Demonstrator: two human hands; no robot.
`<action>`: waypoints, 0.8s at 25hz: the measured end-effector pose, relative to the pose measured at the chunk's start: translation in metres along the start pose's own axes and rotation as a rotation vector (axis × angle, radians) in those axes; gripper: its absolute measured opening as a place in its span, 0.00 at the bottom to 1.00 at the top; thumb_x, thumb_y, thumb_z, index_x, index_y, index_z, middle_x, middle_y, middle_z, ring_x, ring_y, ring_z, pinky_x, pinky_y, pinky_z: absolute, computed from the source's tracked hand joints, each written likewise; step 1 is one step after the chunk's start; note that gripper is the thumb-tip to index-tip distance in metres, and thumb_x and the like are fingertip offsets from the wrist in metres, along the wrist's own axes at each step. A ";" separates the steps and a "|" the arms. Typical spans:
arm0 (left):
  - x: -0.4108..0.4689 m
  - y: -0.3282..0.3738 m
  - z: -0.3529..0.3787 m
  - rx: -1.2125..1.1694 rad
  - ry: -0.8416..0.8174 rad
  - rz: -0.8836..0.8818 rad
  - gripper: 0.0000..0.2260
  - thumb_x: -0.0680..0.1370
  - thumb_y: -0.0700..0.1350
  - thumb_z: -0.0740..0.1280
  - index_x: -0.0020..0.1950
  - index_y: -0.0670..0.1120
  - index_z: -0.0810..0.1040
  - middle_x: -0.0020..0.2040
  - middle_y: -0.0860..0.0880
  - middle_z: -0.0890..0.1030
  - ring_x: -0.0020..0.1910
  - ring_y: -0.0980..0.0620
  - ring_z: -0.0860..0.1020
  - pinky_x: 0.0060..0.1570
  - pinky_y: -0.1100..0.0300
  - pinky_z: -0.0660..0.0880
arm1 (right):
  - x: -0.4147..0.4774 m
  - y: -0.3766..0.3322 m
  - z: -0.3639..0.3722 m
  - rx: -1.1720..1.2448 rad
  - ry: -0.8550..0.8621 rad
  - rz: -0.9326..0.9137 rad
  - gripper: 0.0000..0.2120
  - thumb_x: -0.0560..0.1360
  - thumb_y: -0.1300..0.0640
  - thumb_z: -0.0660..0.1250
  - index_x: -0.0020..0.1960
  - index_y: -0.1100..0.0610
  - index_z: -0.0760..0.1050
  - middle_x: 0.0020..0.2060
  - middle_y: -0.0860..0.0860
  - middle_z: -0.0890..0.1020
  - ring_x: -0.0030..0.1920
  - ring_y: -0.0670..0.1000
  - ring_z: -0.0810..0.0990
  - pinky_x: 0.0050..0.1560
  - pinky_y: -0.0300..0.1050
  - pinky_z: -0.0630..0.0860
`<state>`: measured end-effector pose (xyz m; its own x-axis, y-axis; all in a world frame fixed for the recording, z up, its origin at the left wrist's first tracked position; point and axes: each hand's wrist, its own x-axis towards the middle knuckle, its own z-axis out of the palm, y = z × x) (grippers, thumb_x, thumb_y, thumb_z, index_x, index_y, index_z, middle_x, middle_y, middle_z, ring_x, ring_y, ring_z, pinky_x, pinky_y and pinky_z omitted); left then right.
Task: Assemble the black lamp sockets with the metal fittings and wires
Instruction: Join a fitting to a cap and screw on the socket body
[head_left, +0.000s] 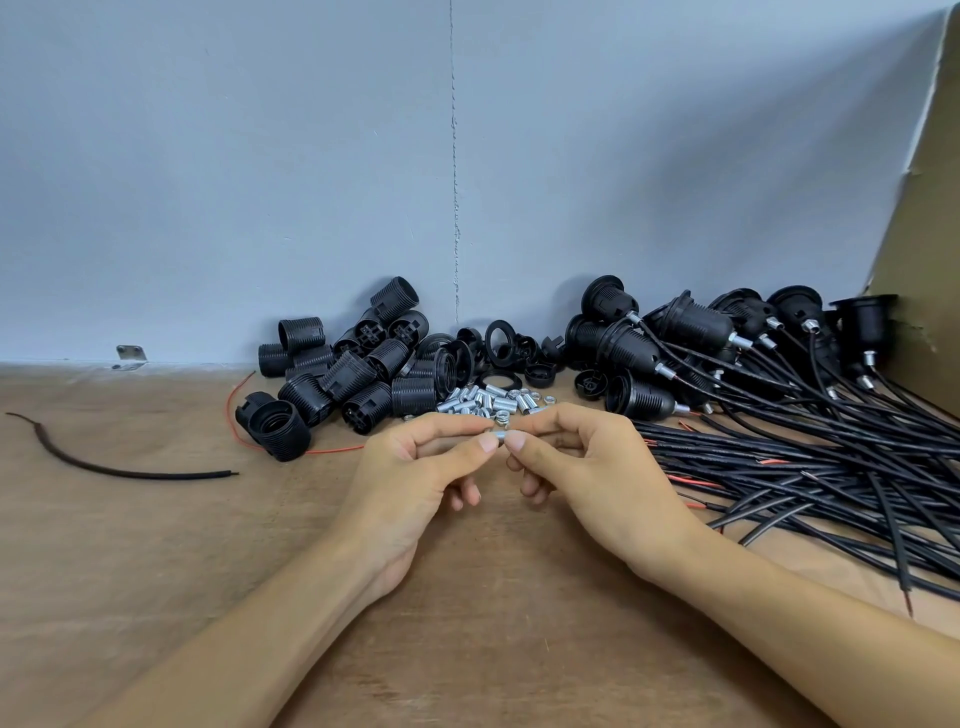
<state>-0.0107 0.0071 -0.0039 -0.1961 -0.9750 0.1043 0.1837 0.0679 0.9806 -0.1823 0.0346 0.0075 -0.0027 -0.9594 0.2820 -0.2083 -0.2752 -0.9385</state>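
The brown table (156, 545) carries metal fittings (488, 400). Black socket shells (353, 374) lie left of them, wired sockets (675, 332) right, and seemingly a stray cable (130, 474) far left.

Mid-frame, left hand (415, 467) and right hand (576, 467) pinch one small metal fitting (498, 435) between them, just below the fitting pile (493, 401); black sockets (358, 374) lie behind

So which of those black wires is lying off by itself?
The curved black wire far to the left, alone with nothing attached. All the others are heaped in the bundle on the right.
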 end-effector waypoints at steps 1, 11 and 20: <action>0.000 0.000 0.000 0.008 -0.007 0.002 0.13 0.64 0.47 0.78 0.47 0.49 0.88 0.44 0.43 0.87 0.27 0.54 0.76 0.28 0.66 0.72 | 0.000 0.001 0.000 -0.019 0.001 0.010 0.03 0.78 0.58 0.70 0.48 0.56 0.82 0.35 0.52 0.84 0.31 0.48 0.80 0.35 0.42 0.79; 0.001 -0.002 0.000 -0.004 -0.017 0.011 0.16 0.62 0.54 0.78 0.47 0.50 0.88 0.46 0.44 0.87 0.27 0.54 0.76 0.28 0.65 0.72 | 0.001 -0.002 0.000 0.003 -0.010 -0.023 0.05 0.75 0.64 0.72 0.51 0.59 0.81 0.39 0.56 0.84 0.37 0.49 0.82 0.41 0.40 0.80; -0.002 -0.002 0.001 0.047 -0.036 0.032 0.12 0.65 0.48 0.77 0.48 0.50 0.88 0.45 0.45 0.87 0.27 0.56 0.75 0.28 0.66 0.72 | 0.000 -0.002 0.000 -0.166 0.012 0.012 0.13 0.80 0.49 0.66 0.39 0.53 0.80 0.28 0.47 0.80 0.28 0.44 0.76 0.32 0.39 0.75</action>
<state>-0.0117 0.0095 -0.0055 -0.2255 -0.9640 0.1408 0.1449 0.1098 0.9833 -0.1818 0.0354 0.0092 -0.0182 -0.9616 0.2739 -0.3674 -0.2484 -0.8963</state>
